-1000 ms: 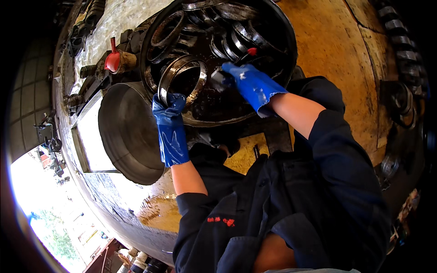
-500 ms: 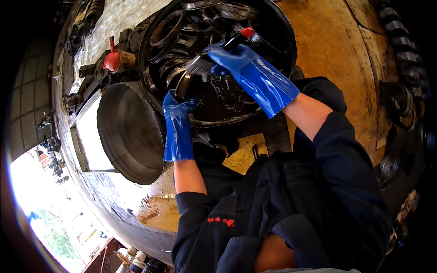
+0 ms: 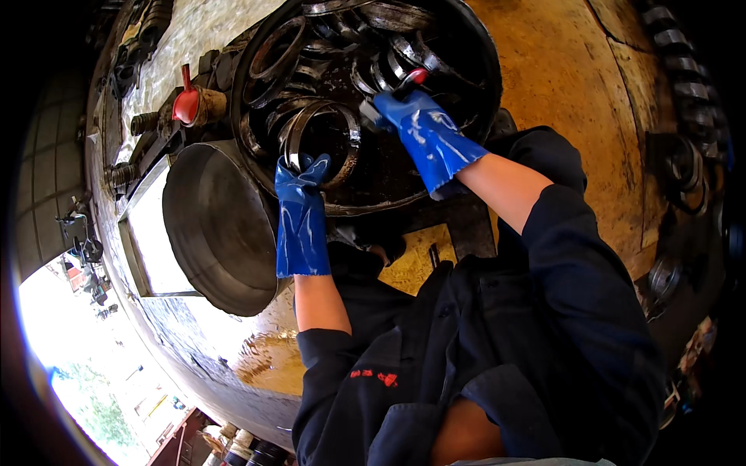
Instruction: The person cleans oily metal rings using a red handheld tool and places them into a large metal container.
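My left hand, in a long blue rubber glove, grips the near edge of a dark, wet metal ring. The ring stands tilted above the basin, its round opening showing. In my right hand, gloved the same way, is a brush with a red handle end. Its bristles are just right of the ring, apart from it. Both hands are over a large round basin holding dark, oily liquid. Several more metal rings lie inside, mostly toward its far and left sides. Fingertips of the right hand are partly hidden.
A wide, empty-looking metal pan leans beside the basin at left. Beyond it are a red scoop-like thing in a small pot and dark metal parts. Stacked rings line the far right. My knees are close against the basin's near side.
My right hand and the brush have moved right, off the ring. The ring has turned in my left hand, so its full round opening now faces up toward me.
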